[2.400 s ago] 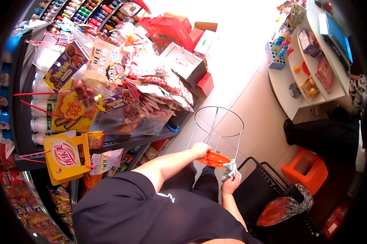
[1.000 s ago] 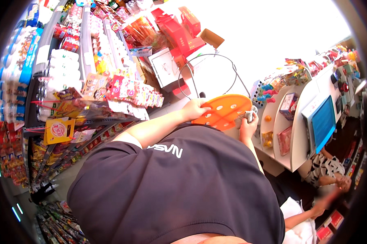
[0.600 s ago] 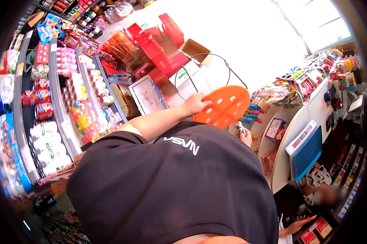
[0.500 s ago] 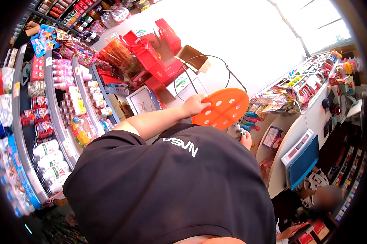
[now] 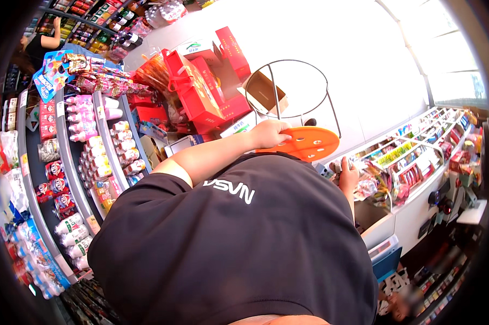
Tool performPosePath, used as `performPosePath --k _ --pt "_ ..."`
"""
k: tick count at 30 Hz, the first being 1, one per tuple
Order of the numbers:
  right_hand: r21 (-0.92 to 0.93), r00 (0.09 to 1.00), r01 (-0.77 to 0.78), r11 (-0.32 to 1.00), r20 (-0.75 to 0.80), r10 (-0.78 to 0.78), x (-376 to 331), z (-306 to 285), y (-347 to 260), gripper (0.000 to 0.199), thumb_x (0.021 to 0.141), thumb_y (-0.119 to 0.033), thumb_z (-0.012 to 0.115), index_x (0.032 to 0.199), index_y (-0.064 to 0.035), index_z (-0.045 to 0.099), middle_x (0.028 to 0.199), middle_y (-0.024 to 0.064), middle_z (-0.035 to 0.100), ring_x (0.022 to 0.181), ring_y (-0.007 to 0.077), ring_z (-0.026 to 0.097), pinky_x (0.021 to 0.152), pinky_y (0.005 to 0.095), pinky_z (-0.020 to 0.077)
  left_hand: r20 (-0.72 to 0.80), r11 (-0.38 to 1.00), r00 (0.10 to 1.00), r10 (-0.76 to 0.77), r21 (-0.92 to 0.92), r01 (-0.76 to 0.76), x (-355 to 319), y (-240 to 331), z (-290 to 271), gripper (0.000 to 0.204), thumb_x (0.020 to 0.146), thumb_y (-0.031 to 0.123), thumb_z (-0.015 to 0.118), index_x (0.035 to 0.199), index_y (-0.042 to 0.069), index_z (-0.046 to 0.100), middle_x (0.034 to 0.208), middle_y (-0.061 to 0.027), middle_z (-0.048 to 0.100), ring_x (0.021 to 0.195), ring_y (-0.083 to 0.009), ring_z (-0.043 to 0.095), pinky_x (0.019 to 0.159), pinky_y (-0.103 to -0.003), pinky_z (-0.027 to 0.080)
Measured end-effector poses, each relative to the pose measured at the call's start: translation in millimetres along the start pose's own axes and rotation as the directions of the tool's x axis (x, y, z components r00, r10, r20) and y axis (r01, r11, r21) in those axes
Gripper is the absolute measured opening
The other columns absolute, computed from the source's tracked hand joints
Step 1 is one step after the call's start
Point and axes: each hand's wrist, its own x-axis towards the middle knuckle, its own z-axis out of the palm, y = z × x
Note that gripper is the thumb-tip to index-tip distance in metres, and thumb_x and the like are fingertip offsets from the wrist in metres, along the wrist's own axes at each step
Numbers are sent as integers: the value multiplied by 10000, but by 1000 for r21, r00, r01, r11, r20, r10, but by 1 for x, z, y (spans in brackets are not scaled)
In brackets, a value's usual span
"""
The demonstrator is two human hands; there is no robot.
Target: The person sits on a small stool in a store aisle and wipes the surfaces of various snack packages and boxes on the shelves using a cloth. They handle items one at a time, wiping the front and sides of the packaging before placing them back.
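While grey-edged shelves (image 5: 74, 173) of bottles and packs fill the left, a white desk (image 5: 415, 219) runs down the right, packet rack (image 5: 399, 156) on top. Red boxes (image 5: 193, 89) sit piled mid-left, open carton (image 5: 262, 91) just beside. Person in a dark shirt (image 5: 228, 244) between.

Stool (image 5: 327, 146): orange round seat with holes, right in front of the shirt; wire legs (image 5: 275, 96) run away to a ring (image 5: 287, 60). Left hand (image 5: 270, 134) grasps the seat's left edge. Right hand (image 5: 349, 176) is up, apart from the seat's right side, fingers bent, greyish scrap (image 5: 335, 166) at the tips, maybe cloth. Can't tell if it's gripped.

Progress, my read: stool is picked up, not let go. Nothing shows how much is left.

Hard to see: seat underside, left fingertips, most leg joints. Can't tell whether the ring touches the floor (image 5: 358, 70), which is blown out farther off. Person at upper left (image 5: 37, 46) is partly cut off; person at lower right (image 5: 399, 303) is partial and blurred.
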Motion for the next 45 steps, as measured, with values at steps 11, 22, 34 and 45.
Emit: performPosePath --k 11,22,34,45 --pt "-453 762 531 717 624 -170 278 31 -215 322 837 -33 607 1152 19 564 686 73 619 534 134 588 463 298 467 -158 983 973 -167 -104 152 207 77 -62 192 881 176 638 1023 47 647 820 -149 652 832 -296 642 742 -367 477" --pt "-349 712 180 920 691 122 444 122 -339 212 897 -71 597 1088 17 571 850 66 639 710 122 624 637 257 517 -460 945 853 -248 -309 108 336 34 -164 233 921 164 637 1076 -8 621 899 -91 677 826 -137 614 770 -295 485" --pt "-447 743 251 858 657 125 556 345 -522 259 897 -245 690 910 -12 581 784 78 644 673 135 623 573 268 482 -601 783 633 -488 -622 12 476 -46 -362 376 872 345 693 1050 18 639 930 -86 664 877 -171 636 782 -312 503" --pt "-592 430 698 403 797 425 636 576 -510 328 901 -310 654 989 3 694 835 53 707 744 119 652 678 275 502 -575 599 176 -799 -786 152 495 -188 -312 420 870 417 666 1007 23 617 901 -134 649 858 -225 627 792 -351 482"
